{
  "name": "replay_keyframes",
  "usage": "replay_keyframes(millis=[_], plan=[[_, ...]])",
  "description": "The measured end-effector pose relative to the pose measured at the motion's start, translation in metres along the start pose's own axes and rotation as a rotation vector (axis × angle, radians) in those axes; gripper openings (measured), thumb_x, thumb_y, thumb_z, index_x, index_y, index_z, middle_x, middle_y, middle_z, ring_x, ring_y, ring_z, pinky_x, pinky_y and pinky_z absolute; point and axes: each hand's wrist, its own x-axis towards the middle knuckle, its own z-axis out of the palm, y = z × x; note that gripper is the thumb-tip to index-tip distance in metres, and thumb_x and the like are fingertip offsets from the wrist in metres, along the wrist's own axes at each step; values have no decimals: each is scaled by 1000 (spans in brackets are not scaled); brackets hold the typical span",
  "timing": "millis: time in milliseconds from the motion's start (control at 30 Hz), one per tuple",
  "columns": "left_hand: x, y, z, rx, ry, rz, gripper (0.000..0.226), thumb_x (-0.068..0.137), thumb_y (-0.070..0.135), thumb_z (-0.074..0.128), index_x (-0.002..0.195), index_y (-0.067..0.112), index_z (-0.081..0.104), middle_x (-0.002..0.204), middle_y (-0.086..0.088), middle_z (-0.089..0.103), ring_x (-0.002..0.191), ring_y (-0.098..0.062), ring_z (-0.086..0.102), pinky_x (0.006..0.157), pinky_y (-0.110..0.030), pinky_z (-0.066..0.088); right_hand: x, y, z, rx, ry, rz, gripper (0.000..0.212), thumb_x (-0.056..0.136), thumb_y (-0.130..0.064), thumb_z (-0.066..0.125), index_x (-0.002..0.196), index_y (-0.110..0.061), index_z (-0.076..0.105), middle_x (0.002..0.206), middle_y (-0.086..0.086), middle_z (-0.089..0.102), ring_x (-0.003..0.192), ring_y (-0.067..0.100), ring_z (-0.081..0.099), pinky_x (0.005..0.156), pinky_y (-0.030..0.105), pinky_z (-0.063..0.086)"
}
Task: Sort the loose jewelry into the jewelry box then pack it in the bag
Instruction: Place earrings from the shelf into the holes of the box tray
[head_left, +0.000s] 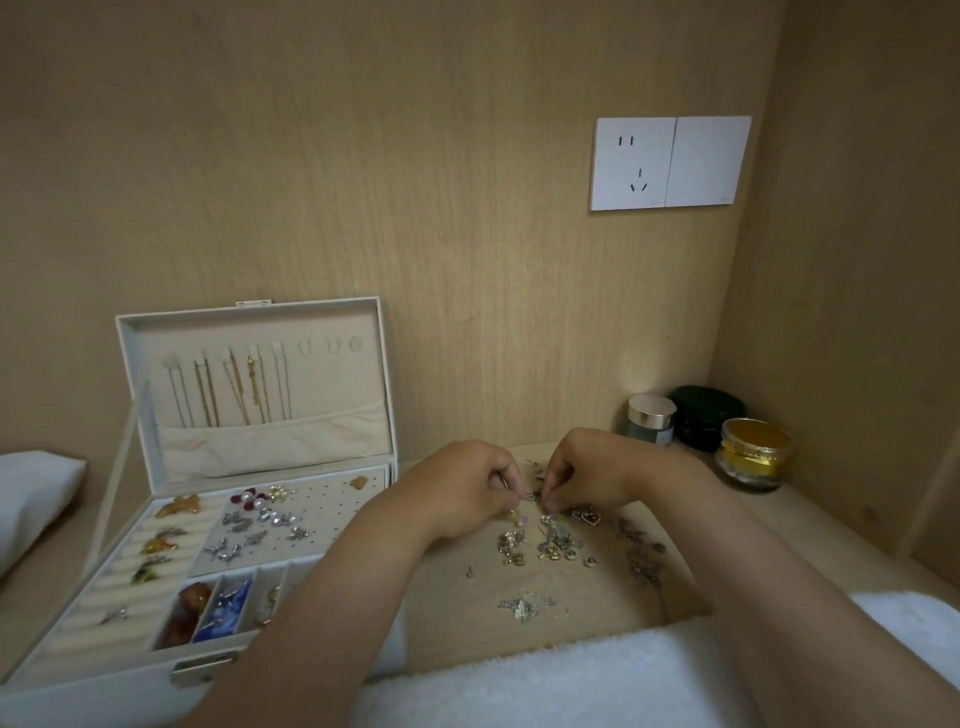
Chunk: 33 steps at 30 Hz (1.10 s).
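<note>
wood-grain back wall (415, 208) behind everything, a white socket plate (670, 162) fixed high on its right part. pale wooden counter (457, 618) below, white towel (545, 680) draped along its near edge. white jewelry box (171, 519) standing open on the counter's left side, lid upright against the wall, thin chains (228, 389) hanging in a row inside the lid above a fabric pocket. in the tray: orange and yellow pieces set in the ring rolls at left, silver studs and pearls on the perforated pad at centre, red, blue and silver pieces in the small front compartments. folded white cloth (31, 499) at the far left edge. three jars in the right back corner: dark green (706, 415), gold-lidded glass (753, 457), silver-capped (652, 418). loose jewelry (556, 540) scattered on the bare counter right of the box, between the two forearms, a smaller silver cluster (524, 608) lying apart nearer the towel. left hand (467, 488) and right hand (582, 478) meeting just above the far edge of the pile, knuckles up, fingers curled. each grip pinched together at the fingertips, close beside the other, on a tiny silver piece (530, 496) between them; too small to tell which hand actually holds it.
</note>
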Motion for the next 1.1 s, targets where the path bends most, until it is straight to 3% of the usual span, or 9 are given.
replay_keyframes(millis=[100, 167, 333, 467, 567, 700, 900, 1000, 1100], plan=[[0, -2, 0, 5, 29, -17, 9, 89, 26, 69, 86, 32, 73, 80, 14, 67, 77, -1, 61, 79, -25, 51, 4, 2, 4, -12, 57, 1, 6, 86, -32, 76, 85, -26, 78, 80, -11, 72, 78, 4, 63, 74, 25, 52], [0, -4, 0, 2, 59, -29, 7, 88, 26, 69, 86, 30, 75, 76, 16, 66, 76, 0, 60, 80, -26, 51, 4, 2, 3, 25, 57, -17, 3, 86, -30, 76, 86, -28, 78, 83, -11, 74, 80, 3, 65, 79, 26, 54], [0, -5, -1, -4, 77, -28, 4, 87, 25, 71, 85, 26, 75, 75, 15, 64, 75, -1, 59, 80, -28, 51, 0, -2, 3, 34, -3, -35, 16, 78, -21, 82, 91, -31, 81, 81, -17, 74, 78, -3, 65, 76, 18, 52], [-1, -6, -1, 3, 93, -21, 4, 85, 26, 72, 82, 27, 74, 76, 12, 66, 75, -2, 59, 78, -28, 50, -1, -7, 6, 63, 40, -52, 4, 81, -25, 80, 81, -29, 80, 80, -16, 74, 76, -5, 65, 72, 17, 51], [-1, -5, -5, -6, 125, -8, 7, 86, 26, 71, 80, 27, 73, 80, 10, 70, 71, -1, 58, 75, -27, 50, -3, -15, 4, 243, 116, -74, 9, 89, -19, 70, 86, -24, 76, 85, -8, 73, 71, 1, 62, 66, 18, 50], [-3, -4, -17, -21, 224, -9, 13, 89, 30, 68, 76, 33, 67, 76, 14, 69, 74, -4, 62, 79, -37, 54, -6, -29, 2, 623, 152, -100, 8, 94, -14, 64, 94, -13, 72, 78, -3, 68, 55, 11, 56, 44, 21, 41], [-25, -10, -47, -173, 312, -22, 10, 93, 25, 66, 84, 28, 68, 75, 13, 74, 76, -10, 68, 81, -40, 56, -6, -48, 3, 993, 50, -204, 9, 98, -13, 60, 102, -6, 65, 93, 8, 71, 64, 18, 65, 46, 25, 45], [-47, -13, -65, -236, 306, -34, 4, 92, 20, 68, 90, 24, 70, 81, 2, 75, 73, -13, 68, 74, -37, 57, -7, -67, 9, 1019, 57, -239, 12, 98, -11, 60, 105, -3, 65, 95, 10, 73, 66, 18, 66, 47, 24, 48], [-76, -17, -82, -243, 308, -50, 7, 89, 19, 72, 93, 25, 71, 82, 3, 71, 69, -5, 64, 66, -23, 50, -13, -90, 14, 927, 88, -277, 9, 96, -10, 63, 103, -5, 68, 90, 6, 74, 63, 16, 65, 47, 24, 44]])
